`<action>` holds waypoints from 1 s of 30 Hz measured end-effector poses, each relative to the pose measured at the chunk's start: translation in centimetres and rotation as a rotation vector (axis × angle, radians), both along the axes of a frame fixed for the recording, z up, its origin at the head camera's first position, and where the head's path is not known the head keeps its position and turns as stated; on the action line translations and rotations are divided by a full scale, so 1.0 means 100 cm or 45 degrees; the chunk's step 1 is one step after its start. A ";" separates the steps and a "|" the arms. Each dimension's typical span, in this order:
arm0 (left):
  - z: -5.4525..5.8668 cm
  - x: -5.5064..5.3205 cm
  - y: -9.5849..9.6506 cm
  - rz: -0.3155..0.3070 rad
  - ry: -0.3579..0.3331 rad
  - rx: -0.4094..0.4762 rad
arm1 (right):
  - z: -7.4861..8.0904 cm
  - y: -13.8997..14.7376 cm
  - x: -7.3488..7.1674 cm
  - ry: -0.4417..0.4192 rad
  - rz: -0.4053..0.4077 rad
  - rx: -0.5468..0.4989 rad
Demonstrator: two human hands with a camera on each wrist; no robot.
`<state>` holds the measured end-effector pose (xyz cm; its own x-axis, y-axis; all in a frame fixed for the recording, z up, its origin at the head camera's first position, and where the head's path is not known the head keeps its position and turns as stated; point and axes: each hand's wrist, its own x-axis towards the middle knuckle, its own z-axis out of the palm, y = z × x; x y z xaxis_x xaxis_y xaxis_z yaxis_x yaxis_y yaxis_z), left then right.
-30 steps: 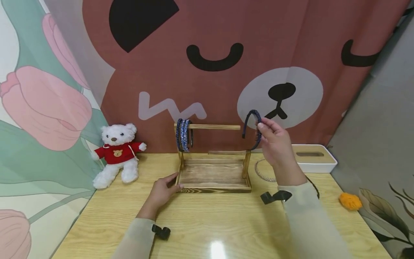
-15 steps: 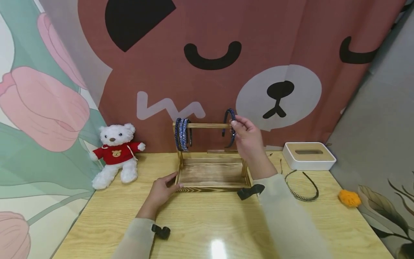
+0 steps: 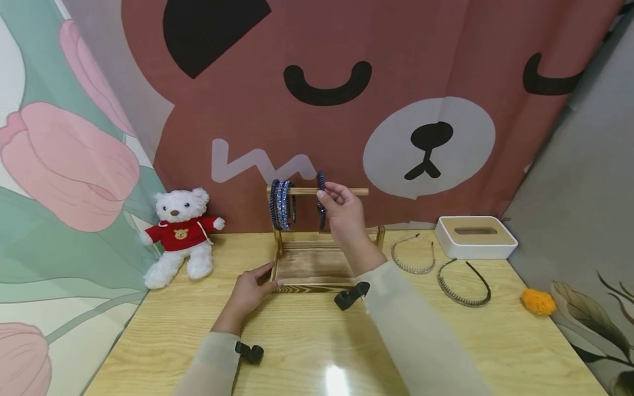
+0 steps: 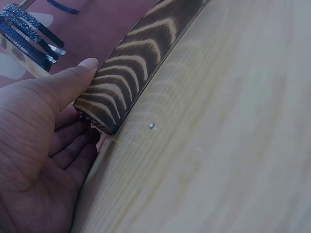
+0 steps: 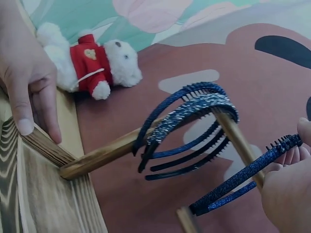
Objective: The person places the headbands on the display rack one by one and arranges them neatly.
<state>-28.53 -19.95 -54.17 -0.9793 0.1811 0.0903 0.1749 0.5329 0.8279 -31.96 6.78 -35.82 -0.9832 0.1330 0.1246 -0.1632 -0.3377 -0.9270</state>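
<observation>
My right hand [image 3: 348,220] pinches a dark blue toothed headband [image 5: 238,177] between thumb and fingers. The headband hangs round the top bar [image 3: 304,191] of a wooden stand, near the bar's middle. Farther left on that bar sit several headbands [image 3: 282,204], some glittery silver-blue, some dark blue. Down at the stand's front left corner, my left hand [image 3: 247,294] holds the tray-like base [image 3: 317,267]. Its thumb [image 4: 80,80] lies against the striped front board [image 4: 129,68], with the fingers round the end. The right forearm hides part of the base's right side.
Two thin toothed headbands, a pale one [image 3: 413,269] and a dark one [image 3: 463,301], lie right of the stand. Behind them is a white tissue box [image 3: 475,253] with a wooden lid. An orange puff [image 3: 538,302] lies far right; a white teddy bear [image 3: 180,236] sits left.
My right hand has carried the dark blue headband leftward from beyond the bar's right end to near its middle, round the bar. The left hand stays at the base corner.
</observation>
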 end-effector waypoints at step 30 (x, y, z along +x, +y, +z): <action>0.003 0.002 0.003 0.017 0.001 -0.010 | -0.026 -0.051 -0.018 -0.045 -0.046 0.120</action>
<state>-28.30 -19.69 -53.87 -0.9816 0.1686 0.0896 0.1682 0.5420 0.8233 -33.78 1.66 -38.38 -0.9820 0.1578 0.1038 -0.1406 -0.2434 -0.9597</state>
